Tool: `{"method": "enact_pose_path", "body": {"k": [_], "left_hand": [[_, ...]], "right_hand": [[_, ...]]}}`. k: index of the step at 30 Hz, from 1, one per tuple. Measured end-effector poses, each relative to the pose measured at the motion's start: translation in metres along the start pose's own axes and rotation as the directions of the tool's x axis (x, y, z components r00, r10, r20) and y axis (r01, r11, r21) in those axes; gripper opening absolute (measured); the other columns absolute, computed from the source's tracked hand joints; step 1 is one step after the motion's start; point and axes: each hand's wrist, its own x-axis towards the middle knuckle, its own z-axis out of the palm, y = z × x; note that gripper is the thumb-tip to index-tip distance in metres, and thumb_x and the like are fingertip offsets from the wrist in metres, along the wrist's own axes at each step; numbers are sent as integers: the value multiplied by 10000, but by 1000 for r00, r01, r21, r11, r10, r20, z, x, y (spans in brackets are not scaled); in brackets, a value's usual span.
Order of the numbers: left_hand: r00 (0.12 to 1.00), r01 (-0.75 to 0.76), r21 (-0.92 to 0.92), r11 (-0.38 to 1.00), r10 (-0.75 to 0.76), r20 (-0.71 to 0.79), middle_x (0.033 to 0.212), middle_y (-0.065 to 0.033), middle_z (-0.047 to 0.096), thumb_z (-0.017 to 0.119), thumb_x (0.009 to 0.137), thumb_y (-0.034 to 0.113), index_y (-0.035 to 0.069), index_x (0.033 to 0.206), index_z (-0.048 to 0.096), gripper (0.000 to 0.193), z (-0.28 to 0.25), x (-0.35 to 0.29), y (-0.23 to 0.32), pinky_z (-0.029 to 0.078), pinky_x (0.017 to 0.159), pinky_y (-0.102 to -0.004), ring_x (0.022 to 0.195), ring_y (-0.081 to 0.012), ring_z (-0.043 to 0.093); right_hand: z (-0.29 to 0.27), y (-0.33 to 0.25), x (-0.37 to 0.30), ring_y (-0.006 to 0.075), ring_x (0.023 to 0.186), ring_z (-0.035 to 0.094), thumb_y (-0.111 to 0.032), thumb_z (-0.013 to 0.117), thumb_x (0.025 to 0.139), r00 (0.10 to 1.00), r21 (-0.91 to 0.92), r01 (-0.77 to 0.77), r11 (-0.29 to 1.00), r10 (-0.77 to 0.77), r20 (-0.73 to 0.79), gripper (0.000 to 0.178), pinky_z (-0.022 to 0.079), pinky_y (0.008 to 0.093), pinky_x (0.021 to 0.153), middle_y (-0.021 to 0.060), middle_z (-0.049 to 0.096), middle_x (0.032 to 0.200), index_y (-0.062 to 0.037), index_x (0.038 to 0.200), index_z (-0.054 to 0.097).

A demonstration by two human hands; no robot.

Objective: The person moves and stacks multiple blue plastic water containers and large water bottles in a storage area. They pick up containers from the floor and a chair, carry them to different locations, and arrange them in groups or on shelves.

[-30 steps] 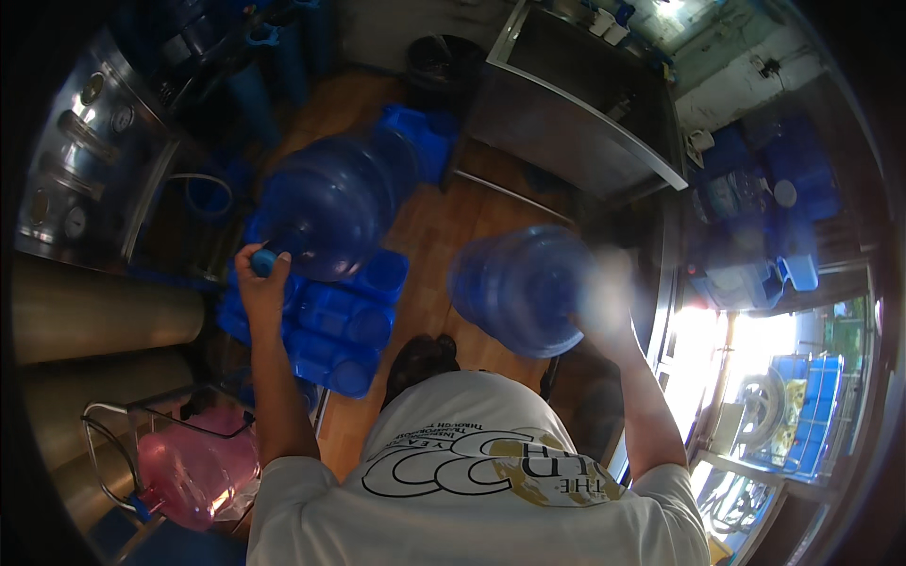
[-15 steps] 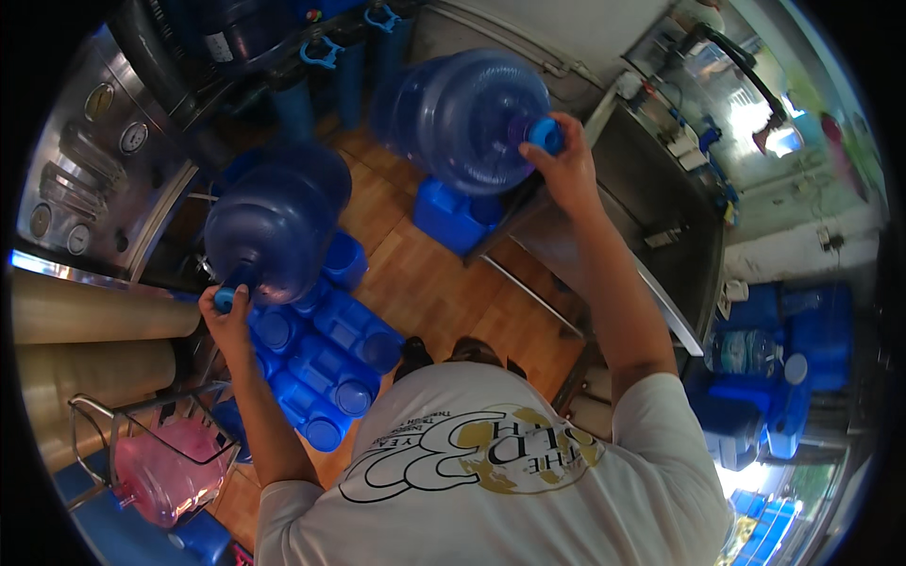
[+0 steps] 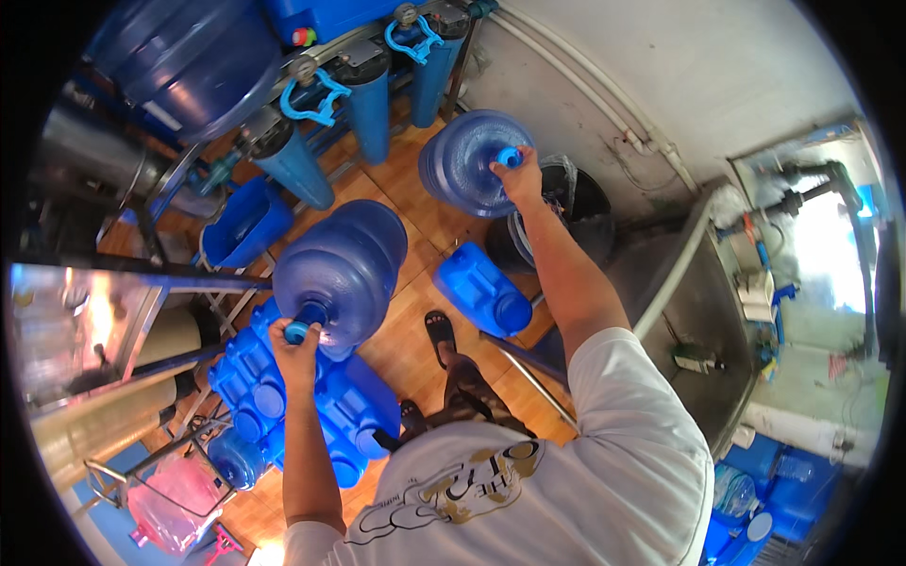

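Observation:
My left hand (image 3: 296, 358) is closed round the capped neck of a large translucent blue water jug (image 3: 335, 269). This jug tilts with its neck toward me, its body above several solid blue jerrycans (image 3: 359, 401). With my right arm stretched forward, my right hand (image 3: 522, 182) grips the light-blue-capped neck of a second water jug (image 3: 458, 168), also tilted neck toward me. That one is beside a black bin (image 3: 590, 217) near the wall. Whether either jug's base touches the floor I cannot tell.
A lone blue jerrycan (image 3: 486, 288) lies between my arms on the tiled floor (image 3: 401, 311). Blue filter housings (image 3: 368, 113) line the far left, with a cut-open blue container (image 3: 247, 226) below. A steel sink (image 3: 703, 311) stands right; a pink jug (image 3: 176, 505) sits in a rack at lower left.
The view has shifted forward as I step, one sandalled foot now showing ahead. Both jugs remain in my hands; the right one now hangs farther from me, beside the bin.

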Motion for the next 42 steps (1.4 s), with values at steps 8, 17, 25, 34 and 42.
{"method": "enact_pose_path", "body": {"k": [8,17,25,34,42], "left_hand": [[996,14,321,947,-40,75,967,-85,576,871,699,167,66,1054,520,509,185,120,-73,491,823,-331,882,-200,577],[964,-87,495,864,-53,262,1097,-202,627,869,682,225,40,1113,552,567,320,213,-87,498,897,-399,994,-331,639],[906,-130,476,870,-90,413,1204,-208,603,844,722,241,58,1238,511,641,427,275,-70,493,953,-410,1115,-347,608],[879,-195,265,944,49,474,1391,-235,505,780,815,294,97,1477,356,810,447,306,-64,472,1003,-422,1182,-361,585],[754,-181,692,699,-353,554,1293,-184,625,703,880,360,62,1354,543,582,210,121,-139,494,987,-442,1179,-352,610]], "right_hand": [[137,116,120,335,1097,648,-213,872,709,997,-118,-38,992,45,56,719,494,390,950,221,660,1171,-1,1288,504],[189,178,213,366,1150,612,-177,845,725,992,-53,-119,991,121,24,708,477,392,974,244,626,1231,22,1315,507],[159,239,148,320,1005,669,-244,683,888,872,-163,-86,983,153,465,348,510,401,896,185,705,1050,-9,1138,628],[129,249,-92,391,1054,640,-340,749,821,573,-373,55,926,277,771,416,523,480,889,201,638,1192,-67,1118,644],[131,271,-147,453,1121,608,-357,717,859,620,-505,-106,857,454,640,981,500,495,956,274,582,1287,-115,1565,80]]}}
